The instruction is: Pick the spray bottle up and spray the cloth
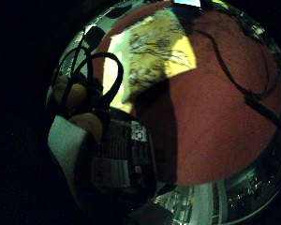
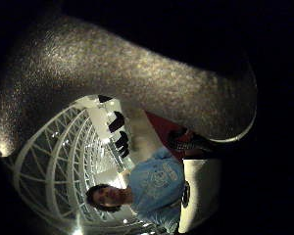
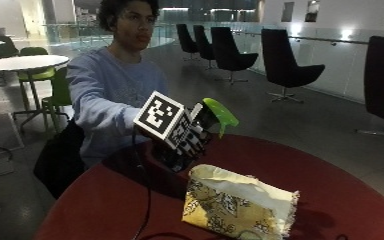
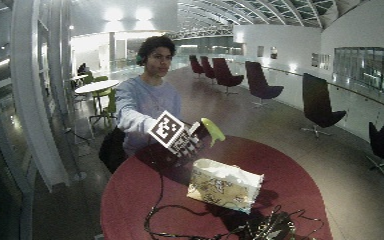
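Cloth (image 3: 240, 204), yellow and patterned, lies folded on the red round table (image 3: 112, 205), its white edge turned up. Above and just behind it the gloved right hand (image 3: 191, 141) holds the spray bottle (image 3: 213, 116) off the table, fingers curled round its neck, green trigger head tilted over the cloth. In the little-finger palm view the bottle's label (image 1: 124, 154) sits close to the palm

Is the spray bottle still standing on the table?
No, the gloved right hand holds the spray bottle up above the red table.
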Demonstrator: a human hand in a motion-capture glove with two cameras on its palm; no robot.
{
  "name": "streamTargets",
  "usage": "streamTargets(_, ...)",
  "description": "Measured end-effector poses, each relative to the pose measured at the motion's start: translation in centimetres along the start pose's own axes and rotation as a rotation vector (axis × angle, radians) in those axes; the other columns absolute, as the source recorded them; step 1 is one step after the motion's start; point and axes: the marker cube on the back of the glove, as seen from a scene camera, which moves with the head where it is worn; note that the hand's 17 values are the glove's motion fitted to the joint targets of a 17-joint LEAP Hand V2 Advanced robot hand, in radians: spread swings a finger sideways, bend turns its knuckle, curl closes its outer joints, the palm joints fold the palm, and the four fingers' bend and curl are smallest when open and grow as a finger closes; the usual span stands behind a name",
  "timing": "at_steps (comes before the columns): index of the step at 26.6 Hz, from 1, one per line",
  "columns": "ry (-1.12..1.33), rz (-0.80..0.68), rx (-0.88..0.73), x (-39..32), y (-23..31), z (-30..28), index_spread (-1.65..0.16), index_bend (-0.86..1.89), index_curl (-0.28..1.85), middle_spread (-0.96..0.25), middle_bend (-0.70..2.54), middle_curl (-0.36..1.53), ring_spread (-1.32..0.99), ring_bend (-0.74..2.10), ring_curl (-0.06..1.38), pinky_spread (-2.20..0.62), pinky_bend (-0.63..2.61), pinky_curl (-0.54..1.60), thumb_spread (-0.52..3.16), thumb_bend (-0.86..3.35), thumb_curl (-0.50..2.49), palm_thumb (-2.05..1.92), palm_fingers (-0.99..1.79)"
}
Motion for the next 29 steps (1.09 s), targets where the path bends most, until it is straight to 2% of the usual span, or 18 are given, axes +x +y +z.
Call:
streamTargets(10, -0.231, -0.384, 0.153, -6.9, 0.6, 10.5, -0.24, 0.13, 0.33, -0.06, 0.23, 0.47, -0.04, 0.47, 0.38, 0.05, 0.34, 0.37, 0.78, -0.03, 0.64, 0.96, 1.12)
streamTargets(14, -0.293, -0.488, 0.199, -9.8, 0.1, 14.8, -0.24, 0.13, 0.33, -0.06, 0.23, 0.46, -0.04, 0.47, 0.38, 0.04, 0.35, 0.38, 0.77, -0.03, 0.64, 0.96, 1.12)
streamTargets(21, -0.326, -0.547, 0.257, -13.4, -2.0, 20.5, -0.24, 0.13, 0.34, -0.07, 0.23, 0.46, -0.04, 0.47, 0.38, 0.03, 0.35, 0.38, 0.76, -0.03, 0.65, 0.96, 1.12)
streamTargets(29, -0.283, -0.543, 0.306, -13.5, -3.3, 23.1, -0.24, 0.13, 0.35, -0.07, 0.23, 0.46, -0.04, 0.46, 0.38, 0.04, 0.35, 0.38, 0.76, -0.03, 0.65, 0.96, 1.11)
